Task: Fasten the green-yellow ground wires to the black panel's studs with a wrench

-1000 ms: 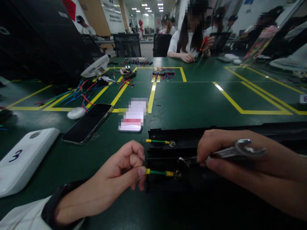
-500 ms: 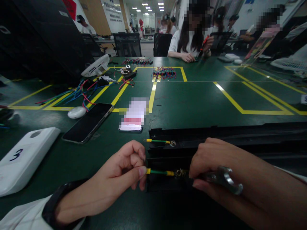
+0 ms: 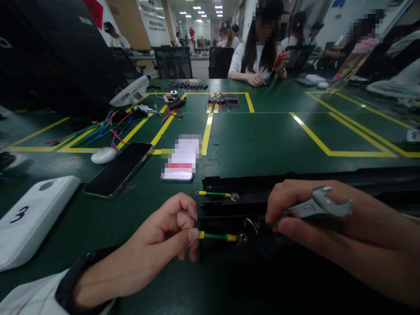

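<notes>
My left hand point(image 3: 164, 240) pinches the near end of a short green-and-yellow wire point(image 3: 216, 236) whose ring terminal sits on a screw point(image 3: 242, 238) of a long black rail point(image 3: 295, 192). My right hand point(image 3: 315, 223) is closed round a metal open-ended wrench point(image 3: 311, 209). The wrench's near jaw is just above and right of that screw, and its far jaw sticks up over my knuckles. A second green-and-yellow wire point(image 3: 215, 193) is fixed to the rail a little farther back.
Left of the rail lie a black phone point(image 3: 120, 168), a blurred card point(image 3: 182, 159), a white mouse-like object point(image 3: 103, 155) and a white box marked 3 point(image 3: 29, 218). Loose coloured wires point(image 3: 105, 129) lie behind. A person point(image 3: 259, 52) sits across the green table point(image 3: 262, 140).
My right hand swung the wrench down onto the screw, then lifted it back up so its far jaw points upward again. My left hand kept its pinch on the wire.
</notes>
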### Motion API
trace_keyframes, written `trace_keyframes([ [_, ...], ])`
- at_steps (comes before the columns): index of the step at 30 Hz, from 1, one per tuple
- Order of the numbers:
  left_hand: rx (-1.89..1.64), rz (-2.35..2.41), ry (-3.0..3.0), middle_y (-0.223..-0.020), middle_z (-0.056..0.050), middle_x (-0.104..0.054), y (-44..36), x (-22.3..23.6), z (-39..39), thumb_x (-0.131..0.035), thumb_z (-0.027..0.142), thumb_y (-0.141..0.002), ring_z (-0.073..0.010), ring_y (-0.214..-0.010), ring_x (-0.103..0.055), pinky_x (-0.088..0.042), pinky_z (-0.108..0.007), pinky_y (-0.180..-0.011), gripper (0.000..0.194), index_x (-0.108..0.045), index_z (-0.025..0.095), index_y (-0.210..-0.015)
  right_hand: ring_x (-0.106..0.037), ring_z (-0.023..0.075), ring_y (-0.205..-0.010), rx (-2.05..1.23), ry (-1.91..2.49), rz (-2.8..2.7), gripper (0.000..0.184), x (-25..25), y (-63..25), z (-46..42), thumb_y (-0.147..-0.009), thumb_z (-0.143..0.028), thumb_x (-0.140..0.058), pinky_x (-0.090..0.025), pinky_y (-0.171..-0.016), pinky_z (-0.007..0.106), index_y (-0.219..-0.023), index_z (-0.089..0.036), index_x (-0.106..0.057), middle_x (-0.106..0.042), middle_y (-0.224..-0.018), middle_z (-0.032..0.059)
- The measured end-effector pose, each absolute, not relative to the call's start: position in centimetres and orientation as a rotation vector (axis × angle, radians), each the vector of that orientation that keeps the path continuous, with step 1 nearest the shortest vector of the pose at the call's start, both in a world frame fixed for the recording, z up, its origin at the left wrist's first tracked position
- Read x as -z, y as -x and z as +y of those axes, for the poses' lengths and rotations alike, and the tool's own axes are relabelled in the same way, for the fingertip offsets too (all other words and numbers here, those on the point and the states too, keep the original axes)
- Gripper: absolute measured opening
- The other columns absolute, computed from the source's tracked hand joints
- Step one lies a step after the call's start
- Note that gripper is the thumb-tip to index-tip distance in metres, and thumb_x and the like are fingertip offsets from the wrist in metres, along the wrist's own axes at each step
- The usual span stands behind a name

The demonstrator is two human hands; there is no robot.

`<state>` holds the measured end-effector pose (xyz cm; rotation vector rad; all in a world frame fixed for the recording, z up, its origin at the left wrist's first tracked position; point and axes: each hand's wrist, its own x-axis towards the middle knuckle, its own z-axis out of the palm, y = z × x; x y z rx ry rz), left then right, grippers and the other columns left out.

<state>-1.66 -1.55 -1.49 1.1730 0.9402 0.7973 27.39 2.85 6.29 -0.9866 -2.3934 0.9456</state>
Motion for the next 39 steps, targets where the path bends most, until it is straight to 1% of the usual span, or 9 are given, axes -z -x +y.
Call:
trace_keyframes([
  [6,-0.819,0.920,-1.163,-0.069,0.006,-0.067,1.7,1.6,-1.6,-0.061,0.022,-0.100,-0.0085,-0.063,-0.060,-0.043,-0.017,-0.057,0.009,-0.052,0.022,-0.102,-0.062,0.0120,-0.071,-0.826,0.895,-2.502,0.008,-5.9,-26.8,1.7,-0.093,-0.024,-0.065,-0.048,-0.065,0.025,-0.096,-0.030,-0.061,-0.066,-0.084,-0.0071],
  [12,-0.794,0.937,-1.173,-0.070,0.005,-0.067,1.7,1.5,-1.6,-0.059,0.024,-0.101,-0.0091,-0.062,-0.058,-0.042,-0.018,-0.057,0.009,-0.051,0.023,-0.103,-0.062,0.0145,-0.071,-0.763,0.884,-2.517,0.008,-5.5,-26.9,1.7,-0.091,-0.021,-0.064,-0.048,-0.066,0.028,-0.094,-0.028,-0.061,-0.066,-0.084,-0.0052],
  [16,-0.785,0.946,-1.193,-0.071,0.005,-0.066,1.9,1.4,-1.6,-0.058,0.024,-0.101,-0.0098,-0.063,-0.059,-0.043,-0.019,-0.058,0.008,-0.050,0.024,-0.104,-0.063,0.0132,-0.071,-0.714,0.913,-2.519,0.010,-6.0,-27.3,1.9,-0.092,-0.023,-0.064,-0.050,-0.065,0.026,-0.097,-0.031,-0.061,-0.065,-0.083,-0.0066],
  [21,-0.754,0.992,-1.299,-0.072,0.005,-0.063,1.8,1.2,-2.0,-0.053,0.022,-0.102,-0.0111,-0.064,-0.057,-0.044,-0.021,-0.059,0.007,-0.047,0.025,-0.105,-0.062,0.0096,-0.060,-0.796,0.999,-2.394,0.004,-6.4,-28.1,2.2,-0.094,-0.031,-0.065,-0.048,-0.050,0.020,-0.095,-0.034,-0.062,-0.065,-0.078,-0.0085],
  [23,-0.745,1.037,-1.405,-0.071,0.006,-0.060,1.8,1.1,-2.3,-0.051,0.020,-0.102,-0.0116,-0.064,-0.056,-0.045,-0.023,-0.062,0.008,-0.047,0.025,-0.106,-0.062,0.0097,-0.058,-0.795,1.030,-2.321,0.004,-6.1,-28.6,2.4,-0.095,-0.032,-0.063,-0.048,-0.048,0.019,-0.098,-0.035,-0.062,-0.067,-0.077,-0.0088],
  [26,-0.756,1.115,-1.637,-0.070,0.007,-0.055,1.9,1.2,-2.6,-0.048,0.021,-0.103,-0.0127,-0.063,-0.054,-0.045,-0.025,-0.064,0.007,-0.047,0.027,-0.107,-0.066,0.0132,-0.065,-0.680,1.043,-2.248,0.005,-5.4,-29.3,2.8,-0.099,-0.034,-0.058,-0.052,-0.051,0.020,-0.103,-0.036,-0.061,-0.070,-0.083,-0.0065],
  [29,-0.787,1.201,-1.794,-0.067,0.007,-0.048,1.9,1.2,-2.5,-0.047,0.024,-0.104,-0.0129,-0.058,-0.049,-0.041,-0.025,-0.057,0.004,-0.050,0.027,-0.104,-0.071,0.0177,-0.076,-0.598,1.092,-2.214,0.007,-4.7,-30.1,3.0,-0.100,-0.036,-0.057,-0.056,-0.053,0.022,-0.105,-0.035,-0.061,-0.073,-0.091,-0.0034],
  [34,-0.895,1.316,-1.653,-0.065,0.008,-0.049,1.5,1.0,-1.7,-0.048,0.027,-0.104,-0.0128,-0.055,-0.050,-0.042,-0.024,-0.055,0.004,-0.051,0.027,-0.102,-0.072,0.0179,-0.077,-0.649,1.105,-2.187,0.008,-4.2,-31.3,2.9,-0.099,-0.037,-0.057,-0.056,-0.052,0.020,-0.107,-0.037,-0.061,-0.074,-0.092,-0.0039],
  [39,-1.101,1.386,-1.768,-0.075,0.005,-0.056,1.0,0.8,-0.1,-0.058,0.013,-0.095,-0.0146,-0.065,-0.055,-0.045,-0.024,-0.061,0.013,-0.058,0.027,-0.096,-0.072,0.0167,-0.075,-0.632,1.064,-2.093,0.007,-3.7,-31.8,2.7,-0.098,-0.035,-0.059,-0.057,-0.058,0.022,-0.104,-0.036,-0.063,-0.073,-0.090,-0.0041],
])
